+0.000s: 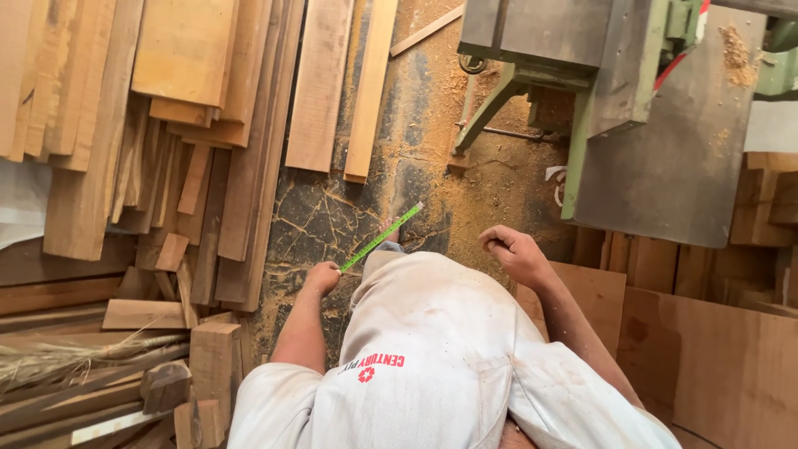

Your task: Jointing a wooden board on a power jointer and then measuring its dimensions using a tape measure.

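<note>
My left hand [322, 277] hangs by my hip, closed on the end of a green measuring tape blade [384, 236] that sticks out stiffly up and to the right over the floor. On the other side of my body, my right hand [511, 249] is curled into a fist, and I see nothing clear inside it. It hovers above the sawdust-covered floor, near the corner of a flat wooden panel [598, 291]. A white shirt [432, 349] covers my front, and a foot shows just past it.
Long wooden planks [249, 125] and offcuts lie stacked across the left. A green metal saw machine [657, 125] with sawdust on its table stands at the upper right. Wooden panels [715, 366] lean at the lower right. Between them is cracked dark floor [332, 216] with sawdust.
</note>
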